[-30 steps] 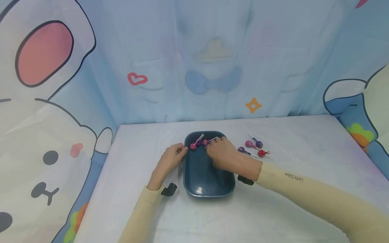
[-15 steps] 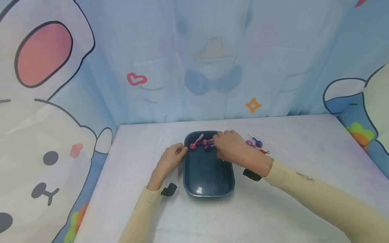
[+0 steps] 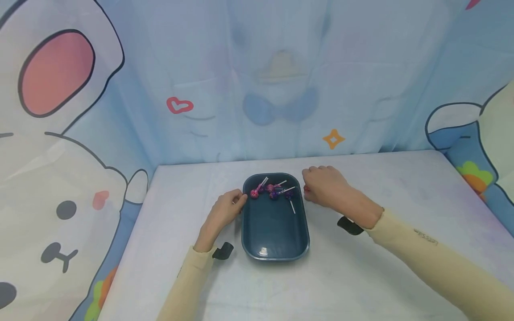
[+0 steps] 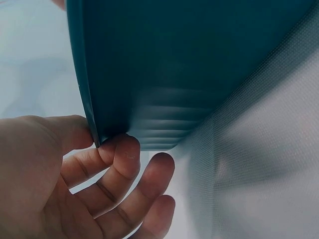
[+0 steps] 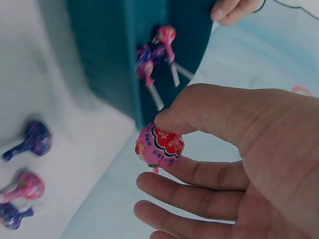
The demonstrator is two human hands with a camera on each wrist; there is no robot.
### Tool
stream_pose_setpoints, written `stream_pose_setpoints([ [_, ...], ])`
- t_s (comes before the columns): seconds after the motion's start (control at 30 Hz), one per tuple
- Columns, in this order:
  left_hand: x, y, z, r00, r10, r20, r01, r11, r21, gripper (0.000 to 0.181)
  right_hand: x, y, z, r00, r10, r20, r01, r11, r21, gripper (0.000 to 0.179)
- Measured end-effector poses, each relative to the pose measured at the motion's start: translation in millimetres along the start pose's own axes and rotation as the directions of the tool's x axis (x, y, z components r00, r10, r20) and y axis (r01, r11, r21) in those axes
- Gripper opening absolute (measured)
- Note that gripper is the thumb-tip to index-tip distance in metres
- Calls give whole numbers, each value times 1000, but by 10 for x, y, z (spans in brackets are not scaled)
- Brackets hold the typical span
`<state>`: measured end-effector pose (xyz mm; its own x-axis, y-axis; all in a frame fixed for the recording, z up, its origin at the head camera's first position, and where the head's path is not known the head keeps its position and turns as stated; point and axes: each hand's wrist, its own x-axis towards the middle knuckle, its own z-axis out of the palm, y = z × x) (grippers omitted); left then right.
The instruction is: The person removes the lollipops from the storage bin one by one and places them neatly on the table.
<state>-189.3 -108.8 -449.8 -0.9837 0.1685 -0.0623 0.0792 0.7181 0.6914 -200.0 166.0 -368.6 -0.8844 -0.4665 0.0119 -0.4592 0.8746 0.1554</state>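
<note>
the left hand (image 3: 225, 211) gripped the left rim of the dark teal tray (image 3: 275, 232), thumb and fingers (image 4: 124, 159) pinching its edge. the right hand (image 3: 325, 187) sat on the table (image 3: 361, 276) just right of the tray, with thumb and forefinger clamped on a pink wrapped lollipop (image 5: 159, 146). several lollipops (image 3: 271, 191) lay at the tray's far end, and three more loose lollipops (image 5: 30, 167) lay on the table near the right hand.
</note>
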Motion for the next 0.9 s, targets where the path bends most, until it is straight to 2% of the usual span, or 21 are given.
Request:
stream_pose_setpoints([
  [0.27,2,6,-3,1000,-2,-1,2,1000,-4,25,-65,384,100,993,88,83,-96,991,94,26],
  [0.47,8,-1,0,1000,2,4,-2,1000,3,25,-120,692,211,958,184,218,-227,954,196,35],
  [0.63,5,-10,1,1000,-2,4,2,1000,0,25,-175,937,308,939,220,265,-281,934,221,25],
  [0.9,2,-14,-5,1000,-4,12,4,1000,5,27,-245,1160,471,900,273,339,-361,904,230,31],
])
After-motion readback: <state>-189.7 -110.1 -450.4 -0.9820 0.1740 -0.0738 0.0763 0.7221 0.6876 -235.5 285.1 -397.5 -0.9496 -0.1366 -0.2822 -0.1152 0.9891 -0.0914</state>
